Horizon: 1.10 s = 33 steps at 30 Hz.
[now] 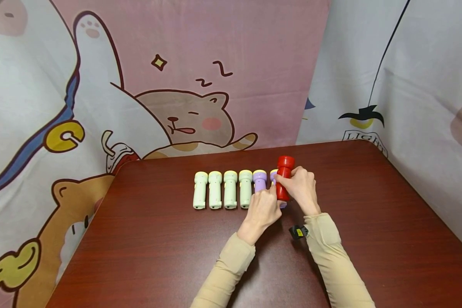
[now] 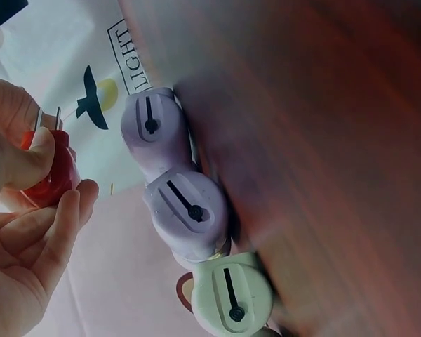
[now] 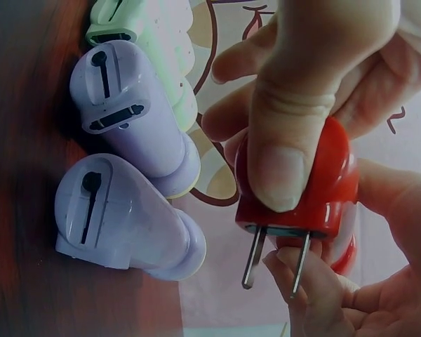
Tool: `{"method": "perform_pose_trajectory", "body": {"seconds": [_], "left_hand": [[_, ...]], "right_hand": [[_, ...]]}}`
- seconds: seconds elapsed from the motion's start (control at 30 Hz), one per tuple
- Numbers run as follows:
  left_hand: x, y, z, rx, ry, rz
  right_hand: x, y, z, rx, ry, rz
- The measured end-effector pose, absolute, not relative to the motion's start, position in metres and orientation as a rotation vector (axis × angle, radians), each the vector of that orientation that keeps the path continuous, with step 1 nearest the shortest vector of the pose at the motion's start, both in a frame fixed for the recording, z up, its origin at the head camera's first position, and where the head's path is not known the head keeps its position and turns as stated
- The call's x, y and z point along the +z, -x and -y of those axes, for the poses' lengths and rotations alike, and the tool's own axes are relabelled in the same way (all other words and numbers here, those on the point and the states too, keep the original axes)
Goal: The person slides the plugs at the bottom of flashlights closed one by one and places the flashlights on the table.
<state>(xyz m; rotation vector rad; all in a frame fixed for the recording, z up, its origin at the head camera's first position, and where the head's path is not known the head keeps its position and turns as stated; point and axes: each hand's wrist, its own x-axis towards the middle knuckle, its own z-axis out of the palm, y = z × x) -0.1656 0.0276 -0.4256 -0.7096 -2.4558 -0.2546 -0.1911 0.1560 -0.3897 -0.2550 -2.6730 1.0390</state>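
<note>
Both hands hold a red flashlight (image 1: 286, 162) above the tabletop, tilted, its base towards me. Two metal plug prongs stick out of that base in both wrist views. My right hand (image 1: 302, 186) grips the flashlight's body from the right. My left hand (image 1: 262, 208) holds the base end, and its thumb (image 3: 284, 172) presses beside the prongs. Just beyond the hands are two purple flashlights (image 3: 144, 116), partly hidden in the head view. Their bases, as seen from the wrists, have slots with dark prongs folded flat.
Several pale green flashlights (image 1: 214, 190) lie side by side to the left of the purple ones, in one row on the dark red wooden table (image 1: 158, 256). A black device (image 1: 298, 232) shows at the right wrist. Cartoon-printed cloth (image 1: 254, 64) hangs behind the table.
</note>
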Motion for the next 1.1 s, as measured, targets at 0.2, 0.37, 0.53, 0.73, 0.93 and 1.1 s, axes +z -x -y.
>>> {"method": "perform_pose_trajectory", "body": {"seconds": [0.2,0.37,0.53,0.73,0.93,1.1], "left_hand": [[-0.4245,0.1659,-0.0267,-0.255,0.719,2.458],[-0.4242,0.1654,-0.0265,-0.262,0.714,2.457],[-0.4242,0.1652,-0.0265,-0.273,0.704,2.451],[-0.426,0.1653,-0.0266,-0.244,0.697,2.458],[-0.4262,0.1653,-0.0256,-0.235,0.704,2.46],[-0.4257,0.1657,-0.0246,-0.229,0.711,2.456]], "right_hand": [[-0.3889,0.1911,-0.1545,1.04,0.259,2.672],[-0.3865,0.1909,-0.1527,1.023,0.252,2.679],[-0.3853,0.1914,-0.1515,0.999,0.243,2.694],[-0.3855,0.1915,-0.1515,0.991,0.244,2.706],[-0.3865,0.1915,-0.1521,0.997,0.24,2.706],[-0.3865,0.1906,-0.1522,0.998,0.243,2.706]]}}
